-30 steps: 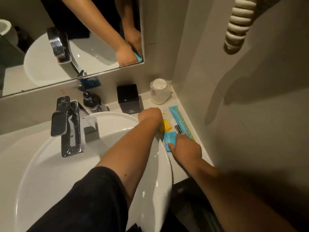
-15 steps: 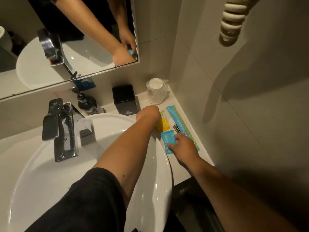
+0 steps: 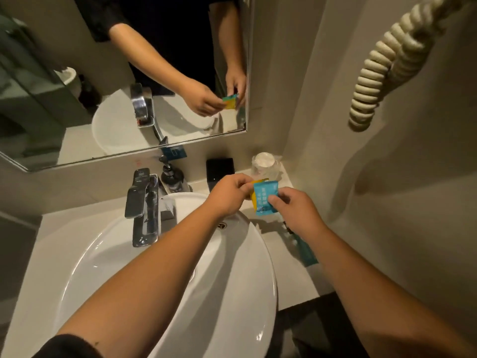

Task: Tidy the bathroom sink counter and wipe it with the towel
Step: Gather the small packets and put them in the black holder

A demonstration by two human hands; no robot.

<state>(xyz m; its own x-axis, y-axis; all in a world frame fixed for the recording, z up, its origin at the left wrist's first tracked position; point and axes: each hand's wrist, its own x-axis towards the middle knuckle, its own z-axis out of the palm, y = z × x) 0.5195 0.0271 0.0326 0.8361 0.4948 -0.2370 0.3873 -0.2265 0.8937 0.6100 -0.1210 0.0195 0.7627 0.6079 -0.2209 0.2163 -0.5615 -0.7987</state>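
Note:
My left hand pinches a yellow sachet and my right hand pinches a blue sachet. Both packets are held together in the air above the counter, just right of the white basin; the blue one covers most of the yellow one. A long teal packet lies on the counter under my right forearm, partly hidden. No towel is in view.
A chrome tap stands behind the basin, with a dark pump bottle, a black box and a wrapped cup along the back wall. A mirror hangs above. A coiled cord hangs at the upper right.
Both hands have lifted off the counter, each taking a sachet up with it, and brought the two packets together in the air. The head camera has tilted up.

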